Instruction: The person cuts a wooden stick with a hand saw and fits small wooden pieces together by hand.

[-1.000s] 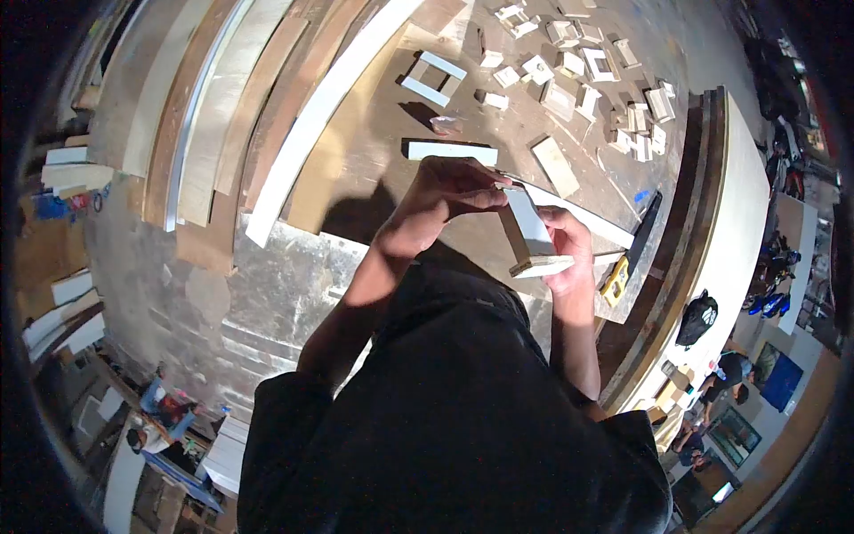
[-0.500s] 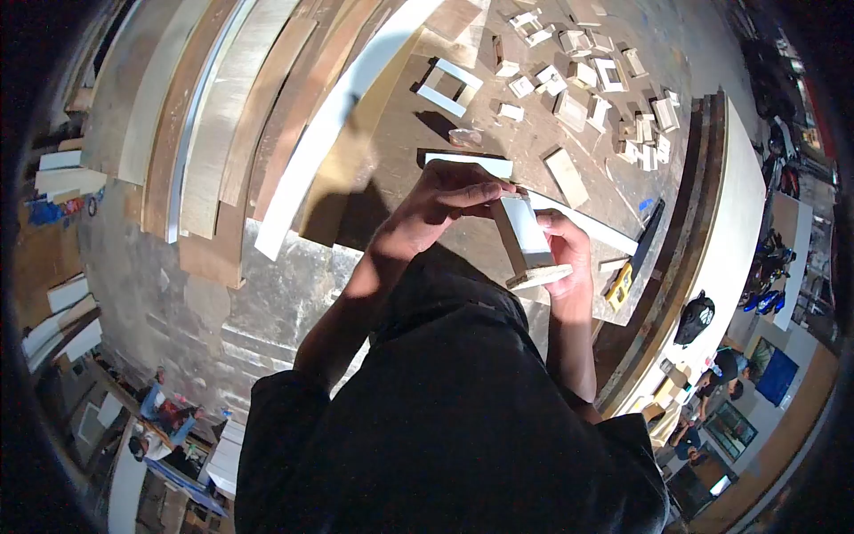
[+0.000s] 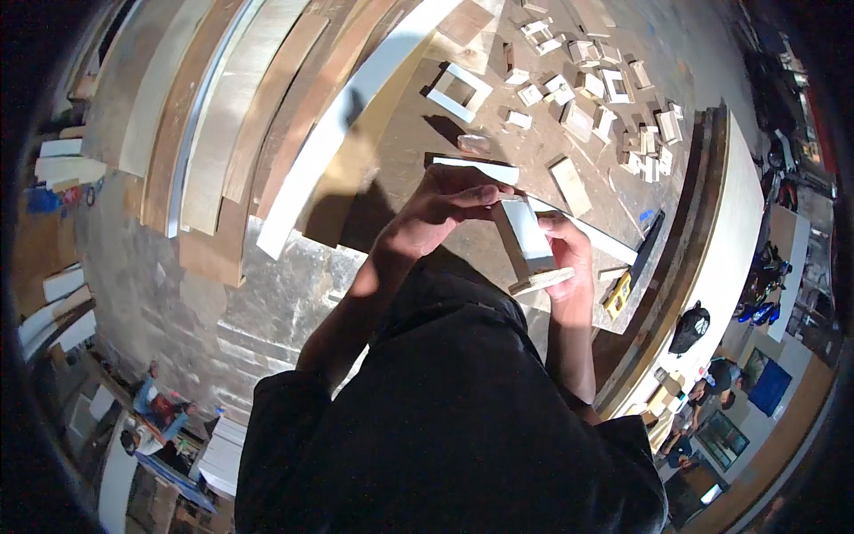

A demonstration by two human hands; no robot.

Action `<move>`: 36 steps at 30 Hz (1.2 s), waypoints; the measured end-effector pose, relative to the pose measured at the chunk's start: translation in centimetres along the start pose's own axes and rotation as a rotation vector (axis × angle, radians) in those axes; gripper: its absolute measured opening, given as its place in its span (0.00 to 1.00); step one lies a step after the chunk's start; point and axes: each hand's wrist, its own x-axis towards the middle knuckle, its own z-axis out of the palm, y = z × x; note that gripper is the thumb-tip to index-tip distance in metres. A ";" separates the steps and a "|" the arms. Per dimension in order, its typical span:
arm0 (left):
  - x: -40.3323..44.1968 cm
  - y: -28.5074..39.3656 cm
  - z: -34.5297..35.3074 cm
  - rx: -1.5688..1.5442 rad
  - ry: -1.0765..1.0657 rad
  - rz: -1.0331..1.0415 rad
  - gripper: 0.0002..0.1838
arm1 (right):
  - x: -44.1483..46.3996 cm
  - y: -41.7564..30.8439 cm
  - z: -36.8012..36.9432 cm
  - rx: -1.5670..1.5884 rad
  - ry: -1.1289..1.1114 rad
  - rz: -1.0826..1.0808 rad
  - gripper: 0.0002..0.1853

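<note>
A small wooden assembly (image 3: 527,233) with a white face is held up in front of my body, a short piece set crosswise at its near end. My left hand (image 3: 445,206) pinches its far end between thumb and fingers. Round its right side, my right hand (image 3: 567,252) is closed, the fingers partly hidden behind the wood. Beyond my left hand lies a white-edged strip (image 3: 476,166). A long white strip (image 3: 605,237) runs behind my right hand, and a pale block (image 3: 570,186) lies beyond it.
A yellow-handled saw (image 3: 617,296) lies at the right. Beyond are a rectangular frame (image 3: 459,92) and several small wooden assemblies (image 3: 576,121). Long boards (image 3: 213,125) fill the left. A black cap (image 3: 691,328) rests on a white panel (image 3: 712,258). People are in the background.
The view has shifted, so the frame and the small assemblies appear farther right and lower. The held assembly has tilted slightly; both hands keep their hold.
</note>
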 end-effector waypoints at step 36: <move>-1.7 0.7 0.1 0.015 0.020 0.083 0.12 | 0.5 0.6 0.6 -0.122 -0.049 0.017 0.10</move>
